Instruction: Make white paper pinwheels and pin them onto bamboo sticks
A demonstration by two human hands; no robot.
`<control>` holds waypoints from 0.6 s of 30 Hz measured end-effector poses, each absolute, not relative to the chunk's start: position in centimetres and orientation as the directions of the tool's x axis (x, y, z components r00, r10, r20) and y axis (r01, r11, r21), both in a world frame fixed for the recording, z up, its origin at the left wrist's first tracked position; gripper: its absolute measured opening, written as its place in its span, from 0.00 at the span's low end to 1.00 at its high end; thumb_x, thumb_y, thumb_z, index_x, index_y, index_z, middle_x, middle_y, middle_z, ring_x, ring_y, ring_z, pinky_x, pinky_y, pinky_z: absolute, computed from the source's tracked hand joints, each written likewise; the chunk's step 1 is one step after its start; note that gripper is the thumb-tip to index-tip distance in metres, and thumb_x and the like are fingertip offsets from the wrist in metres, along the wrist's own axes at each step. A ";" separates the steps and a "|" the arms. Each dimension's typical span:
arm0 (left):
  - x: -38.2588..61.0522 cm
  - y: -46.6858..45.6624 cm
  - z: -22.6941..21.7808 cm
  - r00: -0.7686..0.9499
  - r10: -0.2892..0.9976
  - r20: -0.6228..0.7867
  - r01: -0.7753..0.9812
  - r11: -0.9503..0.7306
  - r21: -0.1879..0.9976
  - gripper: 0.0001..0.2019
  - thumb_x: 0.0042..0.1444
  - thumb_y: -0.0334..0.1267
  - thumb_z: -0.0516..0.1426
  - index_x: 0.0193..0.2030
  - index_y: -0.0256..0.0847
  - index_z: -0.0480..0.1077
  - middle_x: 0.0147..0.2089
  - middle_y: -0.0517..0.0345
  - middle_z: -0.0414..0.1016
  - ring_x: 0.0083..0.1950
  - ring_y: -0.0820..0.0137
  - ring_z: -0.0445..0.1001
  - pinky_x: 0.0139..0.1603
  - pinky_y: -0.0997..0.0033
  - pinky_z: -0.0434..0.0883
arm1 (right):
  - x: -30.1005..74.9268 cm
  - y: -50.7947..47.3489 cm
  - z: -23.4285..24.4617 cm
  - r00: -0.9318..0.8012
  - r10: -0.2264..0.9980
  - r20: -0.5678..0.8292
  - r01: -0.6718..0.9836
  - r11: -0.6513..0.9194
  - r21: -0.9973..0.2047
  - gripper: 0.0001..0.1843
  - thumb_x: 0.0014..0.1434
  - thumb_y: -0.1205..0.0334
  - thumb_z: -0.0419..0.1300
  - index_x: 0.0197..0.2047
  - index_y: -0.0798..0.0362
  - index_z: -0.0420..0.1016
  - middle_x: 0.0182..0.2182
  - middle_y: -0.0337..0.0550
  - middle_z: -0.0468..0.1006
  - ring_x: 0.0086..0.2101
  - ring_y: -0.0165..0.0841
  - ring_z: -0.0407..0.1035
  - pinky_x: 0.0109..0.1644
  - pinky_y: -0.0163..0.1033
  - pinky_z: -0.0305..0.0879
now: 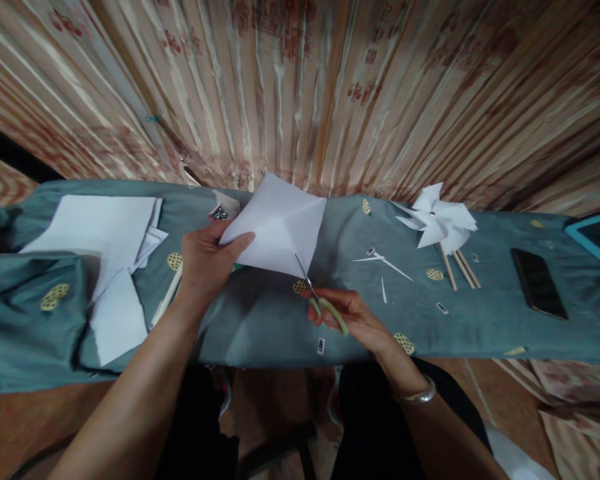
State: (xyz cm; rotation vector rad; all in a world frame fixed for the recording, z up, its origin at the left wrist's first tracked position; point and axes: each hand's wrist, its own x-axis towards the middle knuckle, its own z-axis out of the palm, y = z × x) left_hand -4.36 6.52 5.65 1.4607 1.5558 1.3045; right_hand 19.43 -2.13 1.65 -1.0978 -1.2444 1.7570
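My left hand [211, 257] pinches a white square sheet of paper [285, 223] by its left corner, thumb on top. Creases run across the sheet toward its middle. In my right hand [347, 310] is a pair of scissors [325, 308] with light green handles, my fingers in the loops. The blades reach the paper's near right corner, one blade lying over the sheet along a crease. Behind my left hand stands a small open packet [223, 207] with shiny metal bits inside.
White paper sheets [105, 230] lie at the left beside pale sticks [168, 293]. To the right are paper offcuts [380, 259], paper pinwheels [437, 217] on wooden sticks [460, 270], a dark phone [539, 283] and a blue-rimmed device [597, 237]. A pleated curtain [300, 100] hangs behind the cloth-covered table [260, 327].
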 end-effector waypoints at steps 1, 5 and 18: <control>-4.4 6.5 5.6 -0.186 0.966 0.177 0.344 -0.105 0.933 0.13 0.42 0.45 0.65 0.33 0.40 0.81 0.25 0.62 0.75 0.26 0.69 0.70 0.25 0.72 0.67 | 19.4 -2.1 1.6 -0.386 0.890 -0.241 -0.086 -0.294 -0.952 0.28 0.48 0.48 0.71 0.49 0.55 0.79 0.26 0.38 0.71 0.27 0.29 0.61 0.30 0.37 0.61; -4.5 6.6 5.5 -0.185 0.967 0.174 0.346 -0.101 0.933 0.14 0.42 0.45 0.65 0.35 0.40 0.81 0.25 0.62 0.76 0.26 0.69 0.70 0.24 0.73 0.67 | 19.4 -2.2 1.4 -0.390 0.880 -0.270 -0.118 -0.339 -0.933 0.28 0.46 0.50 0.73 0.49 0.54 0.79 0.26 0.37 0.72 0.27 0.27 0.61 0.30 0.35 0.60; -4.6 6.6 5.5 -0.193 0.969 0.152 0.338 -0.080 0.938 0.14 0.42 0.44 0.65 0.35 0.38 0.81 0.25 0.61 0.76 0.26 0.68 0.72 0.25 0.73 0.68 | 19.1 -2.2 0.8 -0.340 0.892 -0.297 -0.159 -0.366 -0.917 0.23 0.45 0.58 0.74 0.45 0.52 0.81 0.25 0.34 0.75 0.24 0.23 0.64 0.28 0.31 0.62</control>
